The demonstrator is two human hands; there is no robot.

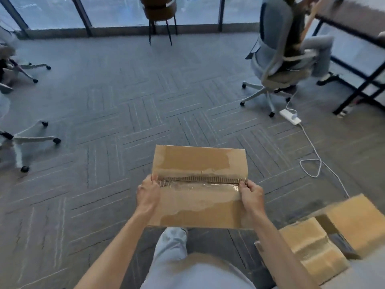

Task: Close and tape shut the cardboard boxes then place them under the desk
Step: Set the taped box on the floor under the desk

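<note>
- Wheeled chair bases [31, 138]: far left on the carpet floor [104, 101], well apart from the work.
- Left grip [148, 195]: grasping the left end of the cardboard box, with the fingertips curled over the edge right at the seam.
- Cardboard box [200, 161]: held clear of the floor, in front of the person and above a raised knee. Its flaps are folded down flat. Its long axis runs left to right, straight across the body.
- Seam [200, 180]: runs along that long axis from one grip to the other. Torn corrugation is exposed on its far side. Clear tape [208, 187] lies glossy on the near flap, just beside the seam. Whether the tape fully bridges the seam cannot be told.
- Right grip [251, 195]: grasping the right end of the box at the seam, mirroring the left. Neither grip is nearer; the box sits evenly between them.
- Occupied office chair [277, 59]: a seated person faces away, between the box and the bench.
- Power strip [290, 117]: on the floor, with a white cable [312, 149] trailing toward the lower right.
- Two further boxes [312, 247] [354, 222]: on the floor at lower right, near the right grip.
- Bench [352, 17]: far upper right on a black frame [354, 94]. Judged destination: the box must travel forward and right, so the right grip would lead, passing the chair and cable.
</note>
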